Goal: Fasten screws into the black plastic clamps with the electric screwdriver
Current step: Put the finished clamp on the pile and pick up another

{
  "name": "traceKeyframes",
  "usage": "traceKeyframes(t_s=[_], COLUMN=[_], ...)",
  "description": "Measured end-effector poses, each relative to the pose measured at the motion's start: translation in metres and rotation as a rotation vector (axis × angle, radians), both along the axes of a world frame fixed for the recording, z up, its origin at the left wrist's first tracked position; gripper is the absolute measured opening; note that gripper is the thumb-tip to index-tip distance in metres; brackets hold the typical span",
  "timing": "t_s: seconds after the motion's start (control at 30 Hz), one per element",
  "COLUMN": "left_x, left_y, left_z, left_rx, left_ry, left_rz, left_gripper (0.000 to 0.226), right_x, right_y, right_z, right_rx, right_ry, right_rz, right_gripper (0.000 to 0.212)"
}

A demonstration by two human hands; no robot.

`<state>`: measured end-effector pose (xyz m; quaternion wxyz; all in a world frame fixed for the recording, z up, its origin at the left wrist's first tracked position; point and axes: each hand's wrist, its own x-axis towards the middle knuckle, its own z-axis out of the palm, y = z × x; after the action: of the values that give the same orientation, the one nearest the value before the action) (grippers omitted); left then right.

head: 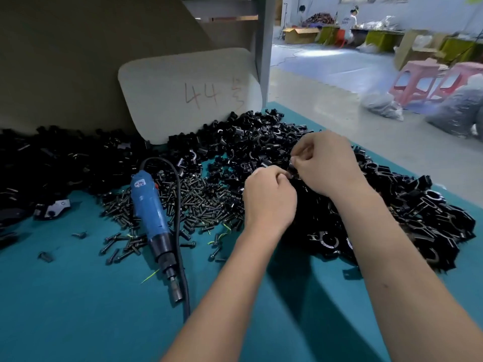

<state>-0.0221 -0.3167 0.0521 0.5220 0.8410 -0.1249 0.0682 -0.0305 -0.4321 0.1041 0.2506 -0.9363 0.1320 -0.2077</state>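
Risk: screw slips or seats crooked, since both hands fiddle with tiny parts over the clamp pile (274, 142). Left hand (269, 199) curled, pinching a small piece, likely a screw; right hand (326, 163) pinching a black clamp (292, 165). Both forearms reach forward, hands meeting. Electric screwdriver (151, 215) lies unused left of the hands, among loose screws (203, 199) on the counter (78, 309).

Screwdriver (153, 215) on screws (198, 202), left of hands, clamps (407, 218) right
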Motion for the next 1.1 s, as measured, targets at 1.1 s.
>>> traceKeyframes(t_s=[1.1], left_x=[0.056], left_y=[0.103], left_z=[-0.026], left_rx=[0.396], left_ry=[-0.02], left_rz=[0.26], left_gripper=[0.043], right_x=[0.09], right_y=[0.073], right_z=[-0.014], right_rx=[-0.296], right_ry=[0.306], right_rz=[0.123], right_gripper=[0.01])
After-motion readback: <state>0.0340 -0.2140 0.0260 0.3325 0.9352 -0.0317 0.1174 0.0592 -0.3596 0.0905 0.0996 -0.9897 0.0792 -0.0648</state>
